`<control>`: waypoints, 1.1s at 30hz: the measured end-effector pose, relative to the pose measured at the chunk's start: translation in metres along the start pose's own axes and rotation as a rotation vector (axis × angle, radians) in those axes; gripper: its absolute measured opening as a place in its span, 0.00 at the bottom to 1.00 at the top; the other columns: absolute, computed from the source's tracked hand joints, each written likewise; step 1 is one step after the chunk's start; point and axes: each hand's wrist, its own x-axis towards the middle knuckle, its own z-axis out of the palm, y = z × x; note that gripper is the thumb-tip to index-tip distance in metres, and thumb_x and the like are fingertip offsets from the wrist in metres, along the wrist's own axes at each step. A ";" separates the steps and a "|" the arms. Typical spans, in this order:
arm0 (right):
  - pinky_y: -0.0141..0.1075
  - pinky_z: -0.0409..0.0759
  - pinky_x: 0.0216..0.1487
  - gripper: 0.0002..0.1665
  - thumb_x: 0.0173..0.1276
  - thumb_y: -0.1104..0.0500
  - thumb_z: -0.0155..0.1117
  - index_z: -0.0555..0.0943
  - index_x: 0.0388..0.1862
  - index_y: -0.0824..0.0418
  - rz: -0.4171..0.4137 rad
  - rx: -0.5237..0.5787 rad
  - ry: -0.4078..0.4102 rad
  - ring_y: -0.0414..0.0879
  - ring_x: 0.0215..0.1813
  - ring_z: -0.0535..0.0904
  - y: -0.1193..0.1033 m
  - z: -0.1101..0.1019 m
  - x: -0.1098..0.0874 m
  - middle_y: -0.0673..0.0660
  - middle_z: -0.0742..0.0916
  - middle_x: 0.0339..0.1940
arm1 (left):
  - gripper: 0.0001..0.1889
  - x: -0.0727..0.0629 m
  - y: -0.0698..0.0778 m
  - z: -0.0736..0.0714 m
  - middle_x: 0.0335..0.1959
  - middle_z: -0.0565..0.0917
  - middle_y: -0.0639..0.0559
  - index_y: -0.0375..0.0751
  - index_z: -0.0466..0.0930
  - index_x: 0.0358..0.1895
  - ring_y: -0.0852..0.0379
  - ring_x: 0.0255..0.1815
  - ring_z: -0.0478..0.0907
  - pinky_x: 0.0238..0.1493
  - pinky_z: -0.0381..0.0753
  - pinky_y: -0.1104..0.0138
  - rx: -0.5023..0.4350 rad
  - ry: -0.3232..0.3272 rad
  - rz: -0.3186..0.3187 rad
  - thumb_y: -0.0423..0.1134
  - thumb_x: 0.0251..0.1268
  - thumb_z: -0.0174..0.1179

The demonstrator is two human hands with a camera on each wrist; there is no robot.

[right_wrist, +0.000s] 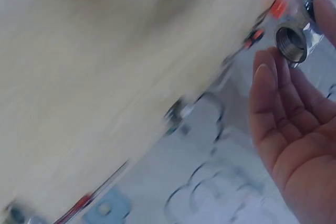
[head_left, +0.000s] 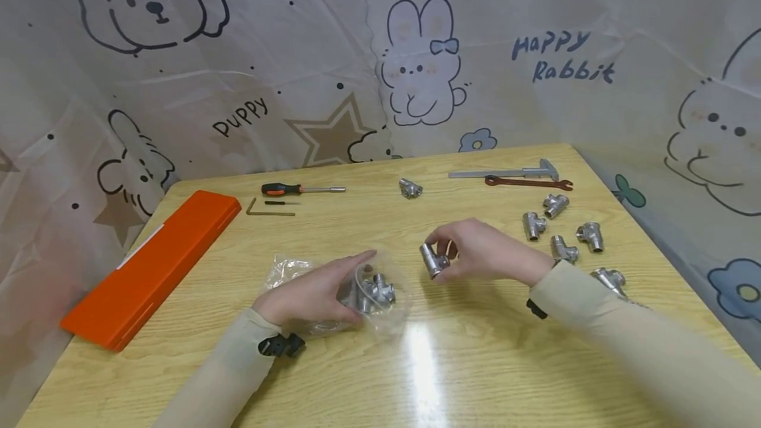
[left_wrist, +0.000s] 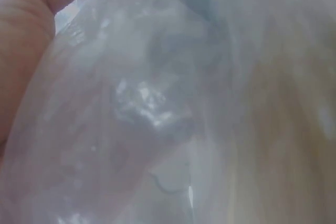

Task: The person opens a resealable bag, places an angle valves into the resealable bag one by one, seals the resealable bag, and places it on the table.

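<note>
Metal tee (head_left: 433,261) is being pinched by right hand (head_left: 477,249), well inside the table's (head_left: 487,368) far edge. Plastic bag (head_left: 291,273) is being gripped by left hand (head_left: 312,293), preferably being kept steady and wide.

I see a lane across the pale wood-grain counter (head_left: 475,355) between the beige-sleeved forearms (head_left: 222,365); the crumpled clear plastic bag (head_left: 288,272) blocks its far left end, and silver metal tee fittings (head_left: 591,236) crowd the right side.

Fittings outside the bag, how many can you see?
7: a fitting in the right hand, another at the back of the table, five on the right, the nearest partly behind the sleeve. Others may be hidden.
</note>
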 end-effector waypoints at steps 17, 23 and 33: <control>0.30 0.80 0.40 0.30 0.50 0.54 0.82 0.83 0.51 0.61 -0.094 -0.054 0.048 0.39 0.37 0.80 -0.066 0.071 0.043 0.48 0.86 0.37 | 0.56 0.002 -0.004 0.000 0.74 0.63 0.60 0.58 0.51 0.79 0.59 0.72 0.61 0.73 0.60 0.57 -0.074 0.012 0.139 0.42 0.48 0.78; 0.29 0.80 0.43 0.26 0.49 0.48 0.82 0.84 0.45 0.57 -0.105 -0.098 0.063 0.39 0.40 0.81 -0.073 0.078 0.050 0.48 0.86 0.42 | 0.53 0.004 -0.005 -0.001 0.71 0.66 0.65 0.69 0.54 0.76 0.60 0.70 0.65 0.70 0.64 0.57 -0.128 0.007 0.199 0.40 0.48 0.78; 0.30 0.80 0.47 0.31 0.53 0.52 0.79 0.84 0.56 0.60 -0.145 -0.084 0.022 0.40 0.44 0.81 -0.067 0.072 0.047 0.52 0.85 0.50 | 0.59 0.003 -0.004 0.000 0.72 0.65 0.66 0.70 0.51 0.77 0.62 0.69 0.65 0.70 0.64 0.60 -0.113 0.005 0.165 0.36 0.44 0.79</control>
